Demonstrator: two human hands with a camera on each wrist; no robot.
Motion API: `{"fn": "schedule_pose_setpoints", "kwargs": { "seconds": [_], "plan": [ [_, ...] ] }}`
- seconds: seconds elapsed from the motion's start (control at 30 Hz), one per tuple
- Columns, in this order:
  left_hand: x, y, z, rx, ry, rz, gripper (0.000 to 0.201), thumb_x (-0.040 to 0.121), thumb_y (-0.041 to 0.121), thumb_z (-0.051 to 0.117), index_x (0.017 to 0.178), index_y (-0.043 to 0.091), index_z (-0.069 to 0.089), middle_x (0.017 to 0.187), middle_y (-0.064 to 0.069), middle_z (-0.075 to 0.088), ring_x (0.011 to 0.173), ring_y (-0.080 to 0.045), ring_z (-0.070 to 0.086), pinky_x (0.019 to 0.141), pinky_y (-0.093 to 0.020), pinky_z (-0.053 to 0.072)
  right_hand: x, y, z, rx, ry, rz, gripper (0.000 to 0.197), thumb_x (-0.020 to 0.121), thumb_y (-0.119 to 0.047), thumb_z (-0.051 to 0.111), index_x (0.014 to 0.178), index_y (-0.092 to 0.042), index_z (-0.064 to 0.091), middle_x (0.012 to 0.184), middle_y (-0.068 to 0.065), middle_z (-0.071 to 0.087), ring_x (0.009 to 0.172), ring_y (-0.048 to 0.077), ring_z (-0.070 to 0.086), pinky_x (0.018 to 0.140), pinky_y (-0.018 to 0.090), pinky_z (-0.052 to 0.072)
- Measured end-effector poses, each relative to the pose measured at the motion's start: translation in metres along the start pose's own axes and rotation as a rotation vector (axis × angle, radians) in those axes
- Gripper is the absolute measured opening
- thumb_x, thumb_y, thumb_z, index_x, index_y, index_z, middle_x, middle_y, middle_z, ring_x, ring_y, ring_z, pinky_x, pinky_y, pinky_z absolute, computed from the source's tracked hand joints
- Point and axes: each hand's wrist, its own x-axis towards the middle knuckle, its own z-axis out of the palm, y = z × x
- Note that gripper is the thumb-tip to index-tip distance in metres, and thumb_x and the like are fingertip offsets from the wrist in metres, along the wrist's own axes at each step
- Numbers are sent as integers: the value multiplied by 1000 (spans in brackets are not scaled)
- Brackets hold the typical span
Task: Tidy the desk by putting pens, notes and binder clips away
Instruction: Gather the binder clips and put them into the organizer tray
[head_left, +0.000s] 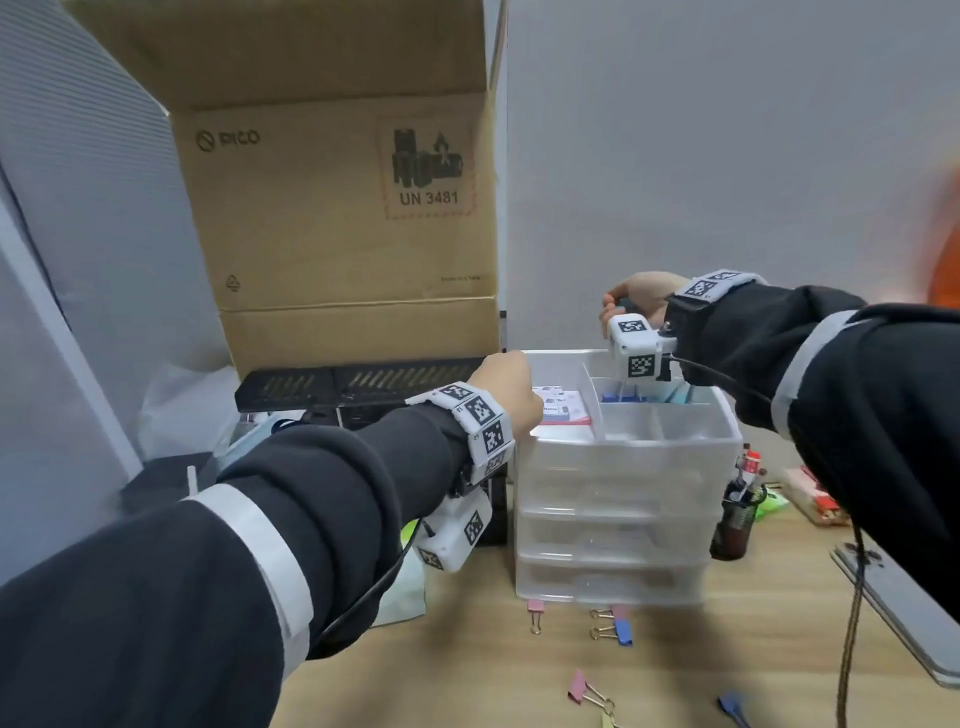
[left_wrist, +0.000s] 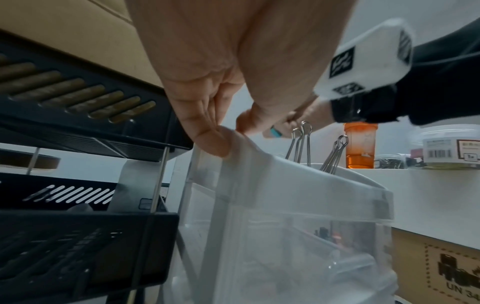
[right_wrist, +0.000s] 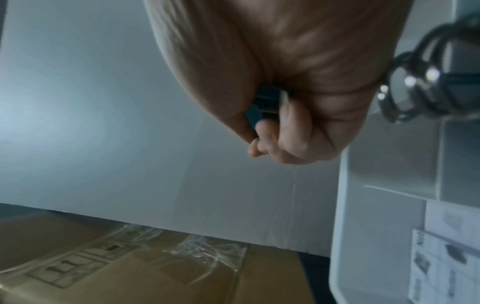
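A clear plastic drawer organizer (head_left: 623, 457) stands on the wooden desk, its top tray split into compartments. My left hand (head_left: 511, 384) holds the tray's left rim (left_wrist: 259, 156), fingers curled over the edge. Above the back compartment my right hand (head_left: 623, 306) pinches a teal binder clip (right_wrist: 262, 107), mostly hidden by the fingers. Binder clips (head_left: 621, 397) stand in that compartment, their wire handles (left_wrist: 301, 144) sticking up. A packet of note cards (head_left: 563, 408) lies in the left compartment. Loose clips lie on the desk: pink (head_left: 535, 613), blue (head_left: 621, 631), pink (head_left: 587, 686), blue (head_left: 732, 704).
A tall open cardboard box (head_left: 337, 208) and a black file rack (head_left: 358, 384) stand behind and left of the organizer. A dark pen cup (head_left: 732, 519) sits to its right, then a grey flat device (head_left: 909, 613). An orange bottle (left_wrist: 359, 146) and a jar (left_wrist: 451, 148) stand on a ledge.
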Motion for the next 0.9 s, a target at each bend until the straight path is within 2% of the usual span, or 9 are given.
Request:
{"fn": "schedule_pose_setpoints", "kwargs": {
  "seconds": [0.07,0.23,0.4,0.47,0.57,0.63,0.7,0.83,0.9],
  "plan": [
    [2,0,0,-14,-15,-10,7,92,7,51,86,11,49,82,-5,52,70,-22,49,55,-27,38,9,11,-1,-24,-27,30,36,103,-16,32,69,-10,41,60,1,36,29,12,37,36,16,37],
    [5,-1,0,-46,-40,-34,30,90,5,53,69,17,34,70,-1,39,63,-19,39,50,-26,30,17,21,1,-124,-55,60,38,105,-21,35,70,-10,43,61,1,39,29,12,42,35,15,40],
    [3,-2,2,-56,-32,-30,30,91,6,53,69,17,34,70,0,39,62,-18,37,51,-25,30,13,29,8,-272,-2,-41,38,105,-26,37,69,-15,44,65,-1,39,27,7,39,32,10,32],
    [4,-1,1,-51,-25,-26,29,91,7,53,70,17,35,70,0,40,65,-19,39,51,-25,31,12,32,10,-249,-7,-64,39,105,-28,38,69,-15,43,66,-1,40,26,5,38,28,10,29],
    [3,-2,1,-57,-33,-24,30,90,7,53,70,17,34,70,0,39,65,-20,39,51,-26,31,7,35,14,-182,6,-47,37,105,-28,41,72,-13,44,70,1,48,26,7,46,27,11,33],
    [3,-2,0,-60,-33,-26,30,91,7,53,71,17,33,70,0,38,65,-20,38,52,-27,30,5,36,15,-151,28,-36,35,104,-29,45,72,-13,47,63,1,54,29,8,51,30,11,38],
    [3,-3,1,-57,-31,-23,28,91,8,52,72,17,34,71,0,39,66,-20,38,53,-27,31,4,37,16,-151,35,-25,37,104,-30,44,72,-13,47,53,1,54,31,7,51,29,11,36],
    [4,-2,2,-46,-20,-11,21,92,9,53,78,15,39,73,0,42,67,-19,41,53,-26,33,8,35,11,-87,46,-13,39,105,-30,39,72,-11,47,69,2,50,41,14,63,30,14,39],
    [4,-2,2,-38,-20,-7,16,93,10,53,82,13,41,73,0,42,65,-18,41,52,-25,33,10,36,9,-110,45,-15,39,105,-30,39,72,-11,47,68,1,51,51,14,64,33,12,39]
  ]
}}
